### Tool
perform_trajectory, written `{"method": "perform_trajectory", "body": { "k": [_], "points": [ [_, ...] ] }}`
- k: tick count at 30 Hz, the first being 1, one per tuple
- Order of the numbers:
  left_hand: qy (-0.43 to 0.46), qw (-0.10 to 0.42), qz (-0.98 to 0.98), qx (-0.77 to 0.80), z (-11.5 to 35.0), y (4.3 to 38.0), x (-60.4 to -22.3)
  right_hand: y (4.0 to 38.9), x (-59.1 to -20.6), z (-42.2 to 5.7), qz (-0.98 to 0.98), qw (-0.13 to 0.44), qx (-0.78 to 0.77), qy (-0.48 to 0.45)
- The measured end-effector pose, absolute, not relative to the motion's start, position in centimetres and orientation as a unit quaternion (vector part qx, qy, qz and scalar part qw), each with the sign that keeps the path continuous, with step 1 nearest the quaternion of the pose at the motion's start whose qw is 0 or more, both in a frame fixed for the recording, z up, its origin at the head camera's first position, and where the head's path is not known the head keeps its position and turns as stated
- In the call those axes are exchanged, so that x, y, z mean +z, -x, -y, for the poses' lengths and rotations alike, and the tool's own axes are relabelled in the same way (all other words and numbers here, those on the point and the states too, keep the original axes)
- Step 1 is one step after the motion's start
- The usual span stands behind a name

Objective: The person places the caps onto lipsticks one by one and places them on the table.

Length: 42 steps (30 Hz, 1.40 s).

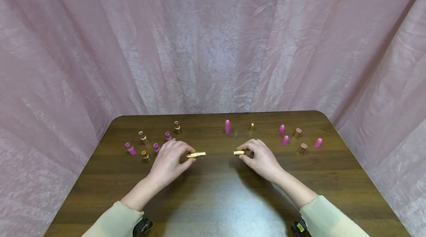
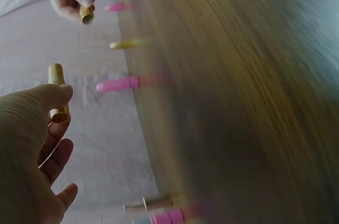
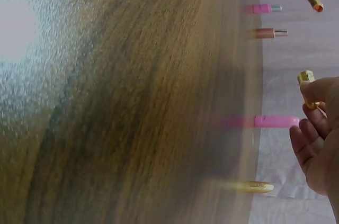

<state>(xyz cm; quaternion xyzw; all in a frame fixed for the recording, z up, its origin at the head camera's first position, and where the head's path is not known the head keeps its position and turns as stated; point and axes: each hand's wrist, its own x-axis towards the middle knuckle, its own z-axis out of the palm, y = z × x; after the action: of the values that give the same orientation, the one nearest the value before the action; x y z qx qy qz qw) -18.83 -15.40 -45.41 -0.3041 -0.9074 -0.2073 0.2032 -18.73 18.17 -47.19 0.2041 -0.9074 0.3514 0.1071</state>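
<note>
Between thumb and fingers, my left hand (image 1: 169, 161) pinches a gold lipstick tube (image 1: 200, 154), held roughly level above the table. Across from it, my right hand (image 1: 262, 160) pinches a gold lipstick cap (image 1: 238, 153) lying sideways in its grip. A gap separates the two gold pieces. In the left wrist view the gold tube (image 2: 56, 74) sticks out on both sides of the thumb. The right wrist view shows the gold cap (image 3: 305, 78) under the thumb, partly covered by it. Behind the left hand, a pink tube (image 1: 168, 136) is partly hidden.
Several uncapped tubes stand at left, including a pink one (image 1: 130, 149), a bronze one (image 1: 143, 138) and a gold one (image 1: 145, 156). A tall pink lipstick (image 1: 227, 126) stands at back centre. Rightward are a gold cap (image 1: 252, 127), pink caps (image 1: 318, 142) and bronze caps (image 1: 302, 148).
</note>
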Motion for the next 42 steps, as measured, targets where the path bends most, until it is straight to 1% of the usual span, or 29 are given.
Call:
{"method": "perform_trajectory", "body": {
  "k": [3, 12, 17, 42],
  "points": [
    [0.315, 0.202, 0.905, -0.202, 14.1, 19.1, -45.6, 18.7, -47.2, -18.2, 0.900, 0.110, 0.368, -0.207],
    [0.317, 0.172, 0.911, -0.199, 11.2, 19.7, -46.1, 18.4, -47.2, -17.7, 0.886, 0.101, 0.406, -0.202],
    [0.327, 0.170, 0.907, -0.202, 10.3, 19.6, -46.2, 18.5, -47.3, -17.3, 0.880, 0.101, 0.413, -0.211],
    [0.336, 0.167, 0.905, -0.200, 9.2, 19.8, -46.7, 18.3, -47.6, -16.4, 0.882, 0.071, 0.410, -0.222]
  ]
}}
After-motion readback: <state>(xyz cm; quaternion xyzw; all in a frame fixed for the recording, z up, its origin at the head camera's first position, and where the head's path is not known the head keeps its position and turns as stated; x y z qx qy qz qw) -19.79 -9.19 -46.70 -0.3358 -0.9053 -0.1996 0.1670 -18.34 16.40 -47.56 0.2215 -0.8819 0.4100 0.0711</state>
